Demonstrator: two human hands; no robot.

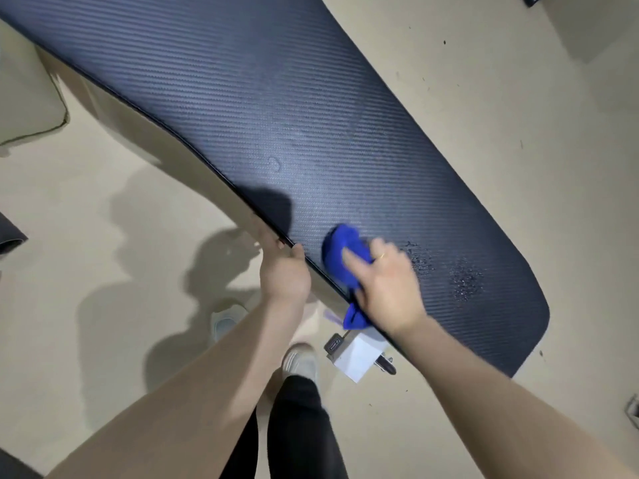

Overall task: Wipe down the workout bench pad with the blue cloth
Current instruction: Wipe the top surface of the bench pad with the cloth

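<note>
One blue cloth [342,257] is observed, bunched and pressed flat against the workout bench pad [311,126] near its close edge, with a tail of the cloth hanging over that edge. The cloth is held down under the right hand [387,285], whose fingers [356,261] are spread and only loosely curled over the fabric rather than clenched. The left hand [285,274] is closed on the pad's near edge, thumb on top, evidently as a brace. One pad is counted, dark and weave-textured; a patch of droplets [463,278] is noted just beside the right hand, unwiped. The cloth is judged soft, light and absorbent, best gripped as a wad under the palm. The pad is judged firm, slightly cushioned and possibly slick where wet
</note>
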